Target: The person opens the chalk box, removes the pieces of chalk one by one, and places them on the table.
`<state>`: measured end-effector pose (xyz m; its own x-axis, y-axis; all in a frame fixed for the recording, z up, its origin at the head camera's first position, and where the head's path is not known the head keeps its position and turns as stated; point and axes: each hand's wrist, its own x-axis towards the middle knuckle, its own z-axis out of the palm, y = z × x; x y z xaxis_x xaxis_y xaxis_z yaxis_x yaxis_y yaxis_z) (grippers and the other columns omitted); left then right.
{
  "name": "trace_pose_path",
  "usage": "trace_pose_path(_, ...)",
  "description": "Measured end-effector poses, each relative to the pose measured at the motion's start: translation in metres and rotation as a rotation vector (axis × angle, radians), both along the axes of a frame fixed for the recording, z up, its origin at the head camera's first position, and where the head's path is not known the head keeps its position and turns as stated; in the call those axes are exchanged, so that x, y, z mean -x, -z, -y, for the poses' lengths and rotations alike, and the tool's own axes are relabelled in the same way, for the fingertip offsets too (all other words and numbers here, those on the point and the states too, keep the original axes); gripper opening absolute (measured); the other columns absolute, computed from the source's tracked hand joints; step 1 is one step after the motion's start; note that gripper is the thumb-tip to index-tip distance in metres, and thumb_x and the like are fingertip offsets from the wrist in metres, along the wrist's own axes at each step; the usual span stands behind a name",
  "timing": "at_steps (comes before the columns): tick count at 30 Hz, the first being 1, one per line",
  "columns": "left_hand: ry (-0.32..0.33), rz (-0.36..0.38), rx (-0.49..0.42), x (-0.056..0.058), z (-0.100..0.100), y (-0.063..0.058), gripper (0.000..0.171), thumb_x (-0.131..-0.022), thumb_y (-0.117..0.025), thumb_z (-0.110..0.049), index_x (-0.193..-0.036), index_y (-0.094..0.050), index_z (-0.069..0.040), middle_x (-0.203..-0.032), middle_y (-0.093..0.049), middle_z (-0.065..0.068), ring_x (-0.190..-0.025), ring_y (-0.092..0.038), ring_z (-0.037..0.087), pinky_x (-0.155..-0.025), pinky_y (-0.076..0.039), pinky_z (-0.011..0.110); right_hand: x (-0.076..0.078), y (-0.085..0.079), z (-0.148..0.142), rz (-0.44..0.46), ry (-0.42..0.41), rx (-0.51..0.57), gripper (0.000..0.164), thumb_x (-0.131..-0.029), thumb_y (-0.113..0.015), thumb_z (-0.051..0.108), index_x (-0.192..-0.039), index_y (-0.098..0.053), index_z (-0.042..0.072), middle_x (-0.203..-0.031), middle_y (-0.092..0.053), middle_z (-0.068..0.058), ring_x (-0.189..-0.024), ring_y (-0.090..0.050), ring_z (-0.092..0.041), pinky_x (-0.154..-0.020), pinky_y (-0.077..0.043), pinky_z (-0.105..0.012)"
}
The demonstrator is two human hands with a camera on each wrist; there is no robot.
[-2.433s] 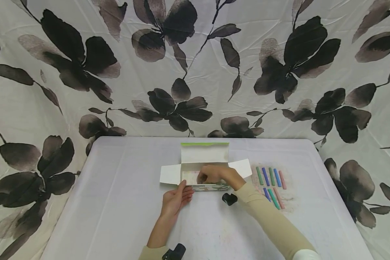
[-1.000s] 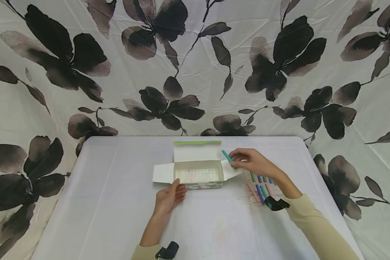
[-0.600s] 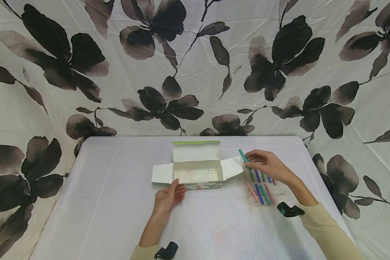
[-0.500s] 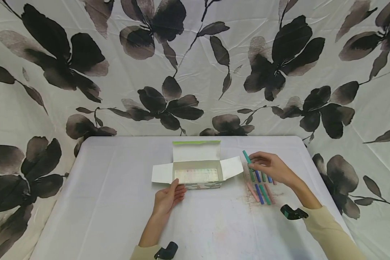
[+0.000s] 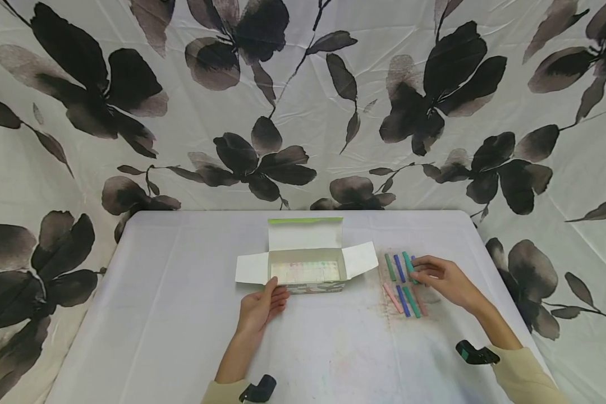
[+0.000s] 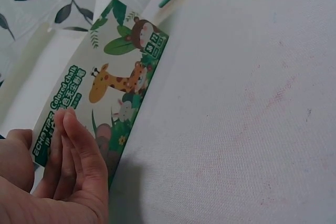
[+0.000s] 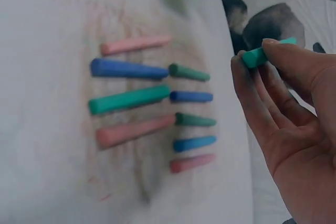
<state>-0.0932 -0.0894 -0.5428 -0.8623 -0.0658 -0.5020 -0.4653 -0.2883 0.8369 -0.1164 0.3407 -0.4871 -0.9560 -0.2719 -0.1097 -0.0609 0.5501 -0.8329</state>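
Observation:
An open cardboard chalk box [image 5: 315, 289] stands mid-table with its flaps spread. Its printed front, with a giraffe and green lettering, shows in the left wrist view. My left hand [image 5: 260, 311] holds the box's front wall near its left corner, thumb over the rim and fingers against the outside. Between thumb and fingertips, my right hand [image 5: 446, 280] pinches a teal-green chalk stick [image 7: 254, 57] raised over the rows of chalk. Below lie several loose sticks in two rows, among them a blue chalk [image 7: 128, 68], a green chalk [image 7: 131, 99] and a pink chalk [image 7: 136, 129].
Coloured chalk dust smudges the white tabletop [image 5: 182, 269] around the rows. Behind the table hangs a floral cloth [image 5: 333, 112]. The box's right flap [image 5: 359, 260] reaches toward the chalk rows. Pale sticks [image 5: 305, 272] lie inside the box.
My right hand came out of the box with the green chalk stick and moved right, over the rows. My left hand stays at the box.

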Motion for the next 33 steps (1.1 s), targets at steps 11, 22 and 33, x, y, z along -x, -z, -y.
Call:
trace_pose_path(11,0.004,-0.005,-0.018,-0.002,-0.003,-0.002,0.051,-0.103,-0.066,-0.036,-0.111,-0.069,0.014,-0.092,-0.076,0.011,-0.080,-0.073,0.013,-0.068,-0.060,0.019,-0.031,0.026,-0.029,0.079,0.081,-0.035,0.038,-0.101,-0.068,0.016,-0.129,-0.061,-0.009,-0.113,-0.071,-0.017,-0.098,-0.069,-0.010,-0.079,-0.057,-0.022)
trace_pose_path(22,0.015,-0.005,-0.017,-0.003,-0.001,-0.003,0.053,-0.102,-0.067,-0.038,-0.113,-0.068,0.014,-0.093,-0.077,0.011,-0.080,-0.072,0.012,-0.070,-0.060,0.019,-0.050,0.044,-0.035,0.071,0.114,-0.177,0.029,-0.097,-0.073,0.014,-0.115,-0.067,-0.008,-0.096,-0.073,-0.010,-0.082,-0.070,-0.017,-0.068,-0.057,-0.027)
trace_pose_path(33,0.044,0.010,-0.013,-0.005,0.001,0.000,0.055,-0.101,-0.066,-0.043,-0.111,-0.069,0.011,-0.092,-0.076,0.010,-0.075,-0.071,0.009,-0.069,-0.060,0.019,-0.047,0.040,-0.030,0.047,0.146,-0.257,0.027,-0.097,-0.074,0.018,-0.110,-0.069,-0.005,-0.088,-0.072,-0.005,-0.076,-0.067,-0.015,-0.063,-0.053,-0.027)
